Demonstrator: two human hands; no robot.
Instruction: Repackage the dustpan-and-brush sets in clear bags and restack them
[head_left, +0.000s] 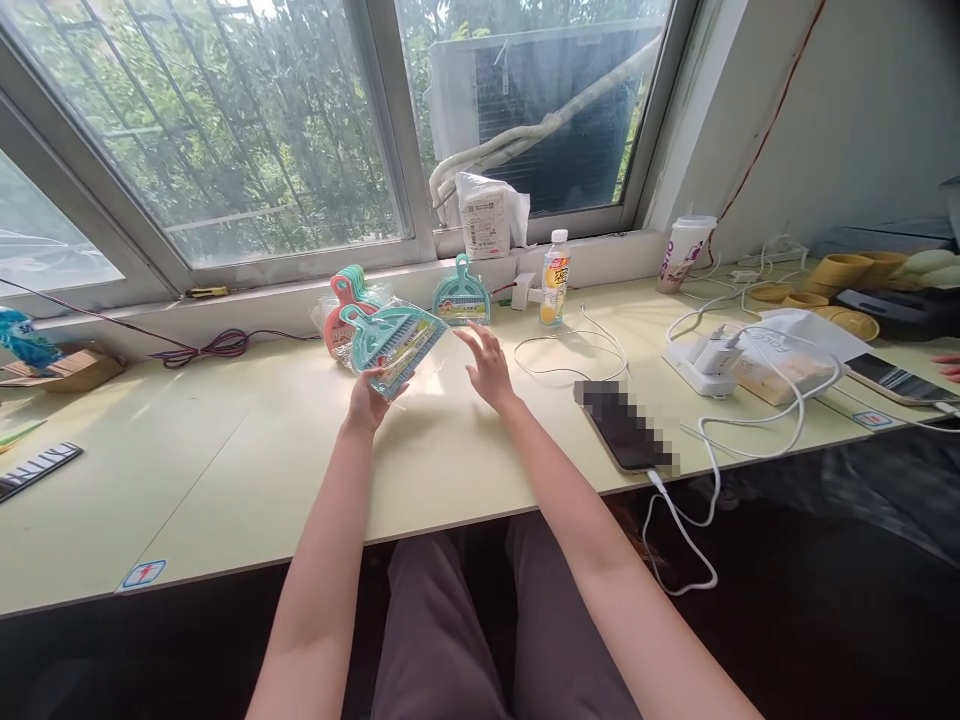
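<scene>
In my left hand (pixel 367 400) is a teal mini dustpan and brush set (pixel 397 350) in clear plastic wrap, tilted above the table. Its lower edge lies in my closed fingers. My right hand (pixel 486 368) is apart from it on the right, fingers loosely spread and holding nothing. Behind the held set, a stack of similar wrapped dustpans (pixel 345 300) in coral and green stands by the window ledge, partly hidden. Another teal dustpan set (pixel 462 295) is propped upright against the ledge, just beyond my right fingertips.
A drink bottle (pixel 555 280) and a looped cable (pixel 577 355) lie to the right. Nearer are a phone (pixel 624 428) on a charging cord and a power strip (pixel 701 368). A paper cup (pixel 684 255) stands at the back. Another person's hand (pixel 949 367) shows at the right edge.
</scene>
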